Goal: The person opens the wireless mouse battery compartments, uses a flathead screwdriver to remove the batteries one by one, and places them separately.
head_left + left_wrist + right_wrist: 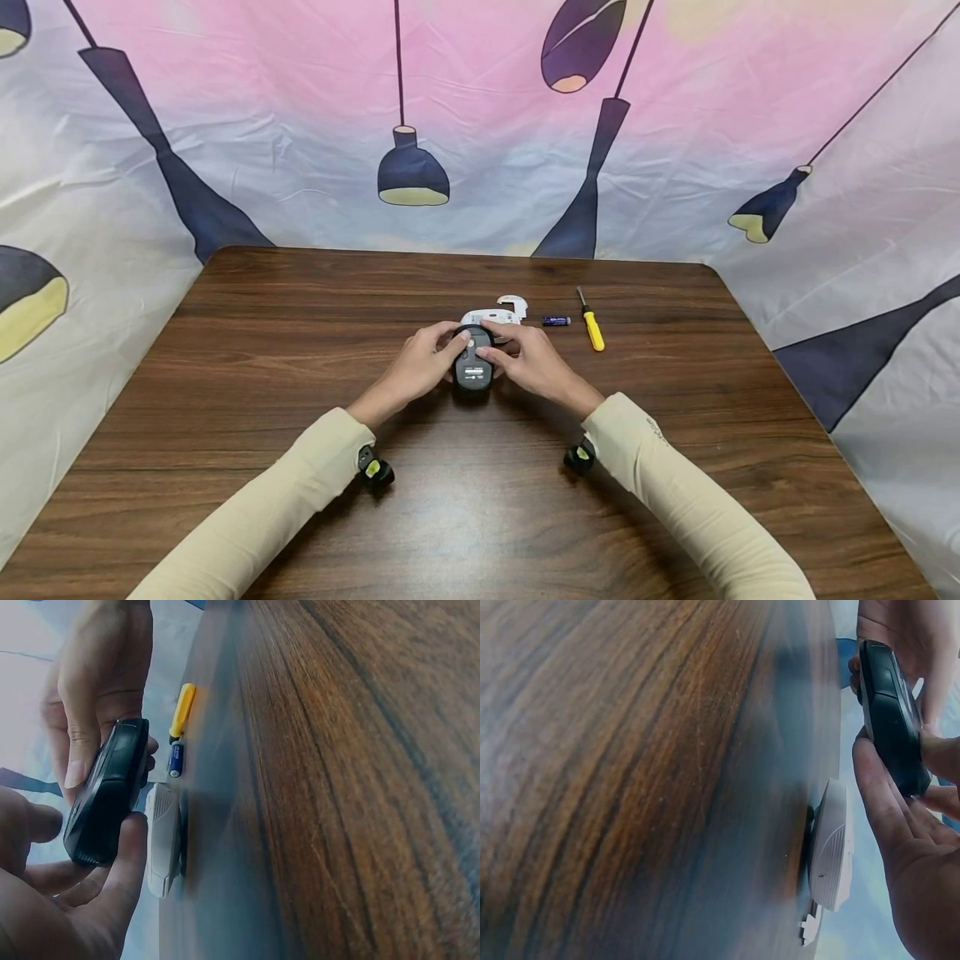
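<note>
Both hands grip a black computer mouse (473, 367) above the table, its labelled underside turned up. My left hand (422, 363) holds one side, thumb on the underside and fingers beneath. From the other side my right hand (536, 363) grips it, thumb also on the underside; the left wrist view shows the mouse's dark edge (112, 787) between the fingers. Just behind lies a white mouse (491, 317), partly hidden by the hands. A loose white cover (516, 303) is beyond it. A blue battery (557, 320) rests to the right.
A screwdriver with a yellow handle (593, 331) lies right of the battery, its shaft pointing to the back. All of it is on a brown wood-grain table (300, 317). A patterned cloth (315, 167) hangs behind the table.
</note>
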Action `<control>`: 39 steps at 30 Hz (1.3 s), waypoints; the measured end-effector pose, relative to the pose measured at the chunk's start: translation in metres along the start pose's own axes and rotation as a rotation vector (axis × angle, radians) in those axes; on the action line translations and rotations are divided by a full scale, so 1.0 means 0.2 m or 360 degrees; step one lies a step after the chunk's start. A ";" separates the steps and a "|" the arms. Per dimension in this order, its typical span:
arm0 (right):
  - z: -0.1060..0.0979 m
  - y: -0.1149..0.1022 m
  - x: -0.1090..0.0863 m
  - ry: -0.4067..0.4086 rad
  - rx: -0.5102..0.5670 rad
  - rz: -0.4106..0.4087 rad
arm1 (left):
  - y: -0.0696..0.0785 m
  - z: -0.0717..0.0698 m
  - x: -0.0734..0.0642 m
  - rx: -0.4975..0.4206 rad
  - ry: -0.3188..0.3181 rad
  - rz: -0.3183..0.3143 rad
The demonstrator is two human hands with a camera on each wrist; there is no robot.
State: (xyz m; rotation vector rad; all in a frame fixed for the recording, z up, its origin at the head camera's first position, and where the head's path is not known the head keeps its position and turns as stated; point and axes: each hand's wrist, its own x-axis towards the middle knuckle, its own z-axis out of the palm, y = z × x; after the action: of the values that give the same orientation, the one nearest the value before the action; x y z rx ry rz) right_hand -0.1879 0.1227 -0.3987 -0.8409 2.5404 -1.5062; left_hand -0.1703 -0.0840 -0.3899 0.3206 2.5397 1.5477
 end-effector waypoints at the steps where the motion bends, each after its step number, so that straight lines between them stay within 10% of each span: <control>1: 0.00 0.00 0.00 -0.0003 0.0003 0.0002 | 0.00 0.00 0.00 0.0001 0.0002 -0.0005; 39: 0.02 -0.02 0.01 -0.0022 -0.0049 0.0088 | -0.02 0.03 0.01 0.0033 0.0037 -0.0058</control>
State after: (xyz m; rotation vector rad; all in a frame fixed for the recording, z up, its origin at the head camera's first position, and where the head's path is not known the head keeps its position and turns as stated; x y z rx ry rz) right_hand -0.1866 0.1173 -0.3975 -0.7748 2.5610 -1.4447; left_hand -0.1716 -0.0797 -0.3954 0.2587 2.5660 1.5218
